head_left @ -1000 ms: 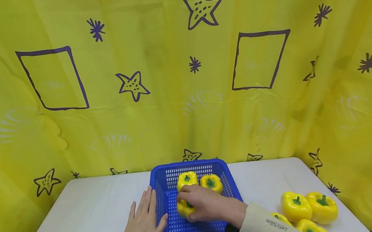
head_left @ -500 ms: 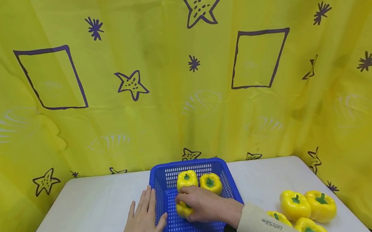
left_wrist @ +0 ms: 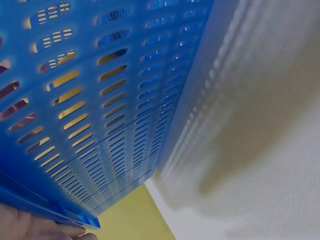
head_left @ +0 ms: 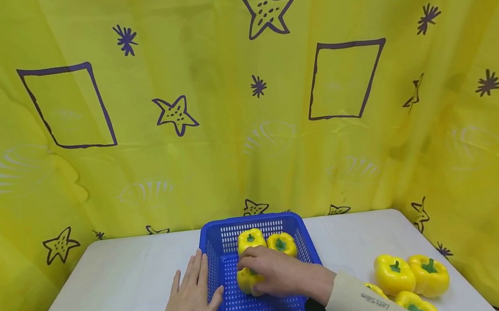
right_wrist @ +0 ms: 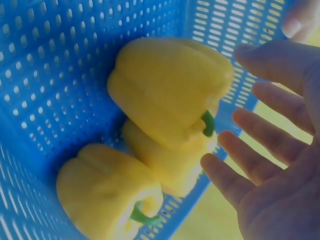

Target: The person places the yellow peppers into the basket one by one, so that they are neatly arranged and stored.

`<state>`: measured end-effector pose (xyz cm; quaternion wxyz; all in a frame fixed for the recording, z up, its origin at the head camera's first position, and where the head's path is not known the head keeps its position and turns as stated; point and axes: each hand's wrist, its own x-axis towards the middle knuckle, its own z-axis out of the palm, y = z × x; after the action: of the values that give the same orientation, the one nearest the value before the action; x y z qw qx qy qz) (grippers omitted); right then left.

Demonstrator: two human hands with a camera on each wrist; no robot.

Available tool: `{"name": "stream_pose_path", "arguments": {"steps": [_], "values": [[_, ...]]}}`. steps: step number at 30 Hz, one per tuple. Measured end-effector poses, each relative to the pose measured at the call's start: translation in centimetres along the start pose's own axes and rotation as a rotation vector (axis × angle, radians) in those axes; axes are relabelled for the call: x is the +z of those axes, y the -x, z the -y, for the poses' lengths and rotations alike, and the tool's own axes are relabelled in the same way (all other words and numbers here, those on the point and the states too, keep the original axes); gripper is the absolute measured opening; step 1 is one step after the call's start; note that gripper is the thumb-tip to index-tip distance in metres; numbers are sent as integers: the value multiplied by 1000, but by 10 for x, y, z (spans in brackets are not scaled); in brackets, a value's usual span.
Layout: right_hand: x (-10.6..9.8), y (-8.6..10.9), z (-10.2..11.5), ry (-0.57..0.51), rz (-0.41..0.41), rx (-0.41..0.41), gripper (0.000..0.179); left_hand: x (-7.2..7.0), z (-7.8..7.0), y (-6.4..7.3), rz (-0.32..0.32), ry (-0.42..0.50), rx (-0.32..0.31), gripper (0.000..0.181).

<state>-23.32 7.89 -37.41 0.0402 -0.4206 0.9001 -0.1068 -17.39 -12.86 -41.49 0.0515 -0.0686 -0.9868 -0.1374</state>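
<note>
My left hand (head_left: 189, 305) rests with straight fingers along the left rim of a blue perforated plastic basket (head_left: 208, 234). In the left wrist view, some of its fingers (left_wrist: 40, 227) show at the rim (left_wrist: 55, 210). Inside the basket are three yellow bell peppers with green stems. My right hand (head_left: 279, 272) is over the nearest bell pepper (head_left: 246, 282) and partly covers it. From the right wrist, the fingers (right_wrist: 270, 135) look spread and loosely bent beside the upper bell pepper (right_wrist: 170, 90), not wrapped round it. Behind it are two other bell peppers (head_left: 251, 239) (head_left: 282, 244).
Several more yellow bell peppers (head_left: 394, 274) lie grouped on the white table (head_left: 120, 288) right of the basket, partly behind the right sleeve (head_left: 363, 301). A yellow patterned curtain (head_left: 232, 168) hangs behind the table and at both sides.
My right hand's fingers have loosened from the nearest bell pepper, and more of it shows now. The left hand stays on the basket rim.
</note>
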Motion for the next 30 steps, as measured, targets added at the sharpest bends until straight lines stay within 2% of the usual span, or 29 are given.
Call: {"name": "stream_pose_path", "arguments": {"steps": [12,17,22,30], "values": [[-19,26,-13,14,-129,-48,29,1,0,2,-26,8,19,74],[-23,36,-20,8,-156,-54,27,0,0,3,-42,16,26,73],[-27,47,-26,-22,-143,-26,29,1,0,3,-40,17,30,73],[-33,66,-34,-18,-171,35,32,0,0,3,-22,18,18,74]]}}
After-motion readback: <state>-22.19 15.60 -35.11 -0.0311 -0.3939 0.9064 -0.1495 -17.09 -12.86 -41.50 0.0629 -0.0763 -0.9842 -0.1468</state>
